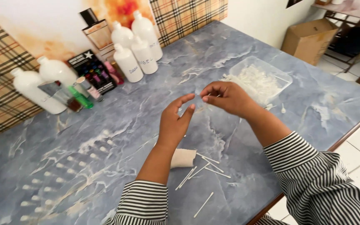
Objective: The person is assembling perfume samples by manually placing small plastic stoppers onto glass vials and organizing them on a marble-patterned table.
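Both hands hover over the middle of the table. The left hand (176, 121) is half open, thumb and forefinger pinching toward the right hand (226, 98), whose fingertips close on a thin clear tube (197, 96), too small to make out well. At one o'clock from the hands lies a clear plastic tray (281, 75) of white bits. At six o'clock thin white sticks (205, 166) lie scattered beside a small beige roll (183, 158). The blue marbled tabletop (117, 125) carries rows of small clear vials (63, 175) at eight o'clock, and white bottles (136, 43) and coloured bottles (94, 77) at eleven. A cardboard box (309, 38) sits on the tiled floor at two o'clock.
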